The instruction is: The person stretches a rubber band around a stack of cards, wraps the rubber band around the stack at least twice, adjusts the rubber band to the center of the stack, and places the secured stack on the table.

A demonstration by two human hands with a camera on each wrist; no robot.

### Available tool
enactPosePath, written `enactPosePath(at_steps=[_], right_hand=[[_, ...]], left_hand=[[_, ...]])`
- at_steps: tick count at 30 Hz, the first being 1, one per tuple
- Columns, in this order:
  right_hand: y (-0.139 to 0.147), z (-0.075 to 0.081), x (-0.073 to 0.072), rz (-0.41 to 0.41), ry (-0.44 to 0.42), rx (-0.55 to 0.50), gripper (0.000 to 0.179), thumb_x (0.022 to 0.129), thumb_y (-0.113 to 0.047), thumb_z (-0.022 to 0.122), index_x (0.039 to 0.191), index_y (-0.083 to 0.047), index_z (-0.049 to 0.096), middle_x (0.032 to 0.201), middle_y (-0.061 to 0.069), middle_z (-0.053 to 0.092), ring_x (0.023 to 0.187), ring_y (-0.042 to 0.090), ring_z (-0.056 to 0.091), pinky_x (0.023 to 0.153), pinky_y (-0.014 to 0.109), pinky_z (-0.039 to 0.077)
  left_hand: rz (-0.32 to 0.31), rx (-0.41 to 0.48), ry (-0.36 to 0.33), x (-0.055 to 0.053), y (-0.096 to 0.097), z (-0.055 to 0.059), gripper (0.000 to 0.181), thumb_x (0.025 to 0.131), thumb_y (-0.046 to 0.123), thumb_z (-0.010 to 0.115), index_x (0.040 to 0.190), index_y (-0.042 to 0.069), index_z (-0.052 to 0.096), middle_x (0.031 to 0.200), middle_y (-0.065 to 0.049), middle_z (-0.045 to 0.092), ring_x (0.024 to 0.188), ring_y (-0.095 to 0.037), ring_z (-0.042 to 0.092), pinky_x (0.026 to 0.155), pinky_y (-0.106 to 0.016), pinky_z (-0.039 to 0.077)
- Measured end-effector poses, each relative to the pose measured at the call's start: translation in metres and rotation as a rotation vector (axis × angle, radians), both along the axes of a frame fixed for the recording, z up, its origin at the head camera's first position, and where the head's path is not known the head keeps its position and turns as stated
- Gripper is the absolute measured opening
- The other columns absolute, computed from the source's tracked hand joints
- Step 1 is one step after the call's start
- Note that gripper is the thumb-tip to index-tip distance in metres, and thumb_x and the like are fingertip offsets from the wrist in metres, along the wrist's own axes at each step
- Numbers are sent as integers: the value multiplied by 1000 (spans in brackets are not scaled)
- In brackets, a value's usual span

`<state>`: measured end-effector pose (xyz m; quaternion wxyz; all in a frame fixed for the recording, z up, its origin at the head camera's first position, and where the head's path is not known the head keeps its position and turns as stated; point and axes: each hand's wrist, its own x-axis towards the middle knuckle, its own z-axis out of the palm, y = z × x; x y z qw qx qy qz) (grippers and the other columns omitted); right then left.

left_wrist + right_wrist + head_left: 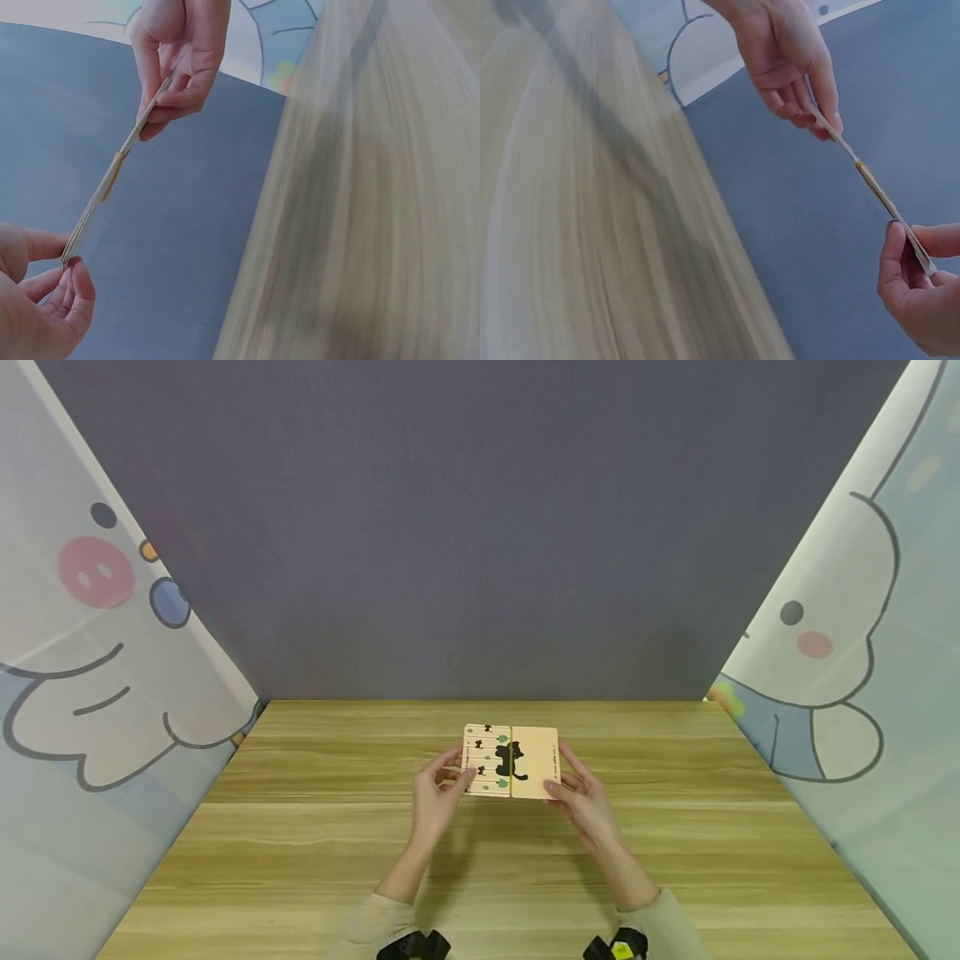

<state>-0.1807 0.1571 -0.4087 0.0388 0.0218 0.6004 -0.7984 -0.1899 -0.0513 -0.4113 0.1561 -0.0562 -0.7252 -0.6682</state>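
Both hands hold a thin, flat cream booklet or stack of cards (536, 760) above the table. A black cat is printed across its middle, and its left half has lines with small cats and green leaves. Around the middle runs a narrow yellow band (512, 785); edge-on, part of the band (112, 177) stands off one face in the left wrist view. My left hand (437, 793) pinches the left edge, thumb on the near face. At the right edge my right hand (587, 802) pinches likewise. Several thin layers show at the edge (889, 199) in the right wrist view.
The wooden table (300, 843) lies beneath the hands, with their shadows on it. A dark grey panel (480, 527) rises at the table's back edge. Pale cloths with cartoon animals hang at the left (45, 727) and right (907, 710).
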Motion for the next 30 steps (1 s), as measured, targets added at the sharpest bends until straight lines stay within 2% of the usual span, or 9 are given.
enactPosePath(at_steps=[2,7,11,12,14,16,19,23,30], right_hand=[[0,-3,-3,2,-2,32,70,80,12,54,139,-18,30,109,22,54,81,18,57,73,32,50],[1,-11,-11,16,16,130,69,80,10,54,139,-16,30,114,28,49,85,21,57,78,40,48],[1,-18,-19,13,17,196,68,79,10,55,138,-14,31,114,29,49,87,24,57,76,38,49],[1,-21,-21,14,24,210,68,79,10,55,138,-14,31,112,29,50,87,26,57,76,39,49],[6,-40,-33,27,51,229,68,78,5,59,137,-17,33,106,23,55,86,24,58,73,36,50],[11,-58,-44,45,75,244,69,77,2,62,136,-21,35,98,17,59,82,21,59,71,32,51],[13,-69,-54,41,89,280,68,75,0,65,135,-19,38,89,13,61,76,18,59,66,29,52],[3,-44,-47,-28,30,341,62,74,8,60,131,-6,41,92,22,61,69,19,59,62,31,51],[-1,-44,-57,-67,-46,415,56,75,10,59,128,-1,44,91,22,59,64,15,56,59,30,51]], left_hand=[[3,12,2,-1,0,-2,35,75,-3,66,108,-12,56,89,-20,58,66,-16,55,52,-18,48],[12,44,-47,2,3,5,34,73,-10,65,105,-16,55,87,-25,56,66,-24,55,51,-17,47],[29,38,-68,-3,3,-3,33,73,-11,65,104,-16,55,85,-25,57,66,-26,54,51,-15,46],[34,30,-66,-5,3,-6,33,73,-11,65,103,-17,55,85,-25,56,65,-27,54,50,-15,45],[41,25,-59,-12,2,-18,33,72,-10,65,103,-16,56,83,-23,57,64,-25,54,49,-14,45],[55,4,-75,-16,3,-23,32,72,-10,65,103,-16,56,84,-23,57,65,-26,55,49,-15,45],[76,-23,-85,-27,1,-41,32,72,-7,68,102,-12,59,83,-19,59,65,-21,55,50,-16,46],[83,-64,-75,-34,1,-49,32,70,-8,68,101,-13,59,81,-20,59,65,-24,57,54,-20,48],[83,-117,-117,-45,1,-58,32,70,-8,68,101,-12,59,80,-18,59,64,-20,57,56,-22,50]])
